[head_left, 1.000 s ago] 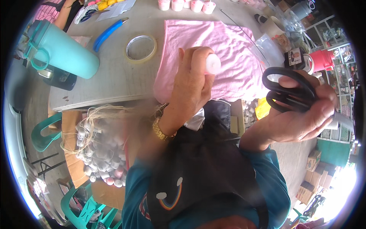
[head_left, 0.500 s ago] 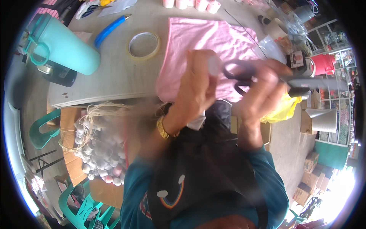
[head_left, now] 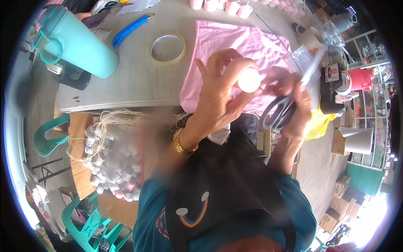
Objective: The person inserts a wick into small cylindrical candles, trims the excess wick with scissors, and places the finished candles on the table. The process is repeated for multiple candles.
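My left hand, with a gold watch at its wrist, pinches a small white cylinder whose round end faces up. To its right, my right hand is closed on scissors. Their dark handle loops hang toward the left hand, and the blurred blades point up and away to the right. Some right fingertips are smeared by motion. Both hands are above the near part of a pink cloth on the table. The scissors are apart from the white cylinder.
A cardboard box of white rounded pieces and loose strings stands left of my body. On the table are a tape roll, a blue cutter, a teal tumbler and pink cups. A yellow bag lies right.
The white cylinder has turned so its round end shows clearly. My right hand has shifted its hold; the scissors' handles swing lower and the blades now point up. The view has shifted slightly.
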{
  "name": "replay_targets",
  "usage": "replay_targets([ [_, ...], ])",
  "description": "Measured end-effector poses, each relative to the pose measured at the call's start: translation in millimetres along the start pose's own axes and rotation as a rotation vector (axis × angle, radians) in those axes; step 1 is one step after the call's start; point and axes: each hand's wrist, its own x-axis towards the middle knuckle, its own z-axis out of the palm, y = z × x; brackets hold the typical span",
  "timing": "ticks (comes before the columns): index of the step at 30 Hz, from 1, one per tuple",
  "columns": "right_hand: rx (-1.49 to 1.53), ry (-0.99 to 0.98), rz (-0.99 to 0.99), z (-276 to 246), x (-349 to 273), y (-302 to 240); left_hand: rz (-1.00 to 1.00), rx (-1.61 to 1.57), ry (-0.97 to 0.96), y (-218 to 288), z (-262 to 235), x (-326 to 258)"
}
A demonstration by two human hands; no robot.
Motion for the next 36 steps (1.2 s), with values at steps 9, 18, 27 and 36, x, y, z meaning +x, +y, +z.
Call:
replay_targets([
  [9,0.23,-0.11,0.33,-7,-16,20,-0.173,-0.311,-0.155,2,-30,-1],
  [18,-0.224,0.063,0.119,-25,47,11,-0.658,-1.4,-0.49,-2,-29,-20],
  [27,-0.038,0.43,-0.072,-46,38,15,-0.497,-1.536,-0.258,-12,-36,-17],
  [36,0.247,0.196,0.13,-20,1,16,-0.755,-1.105,-0.023,-4,-5,-11],
])
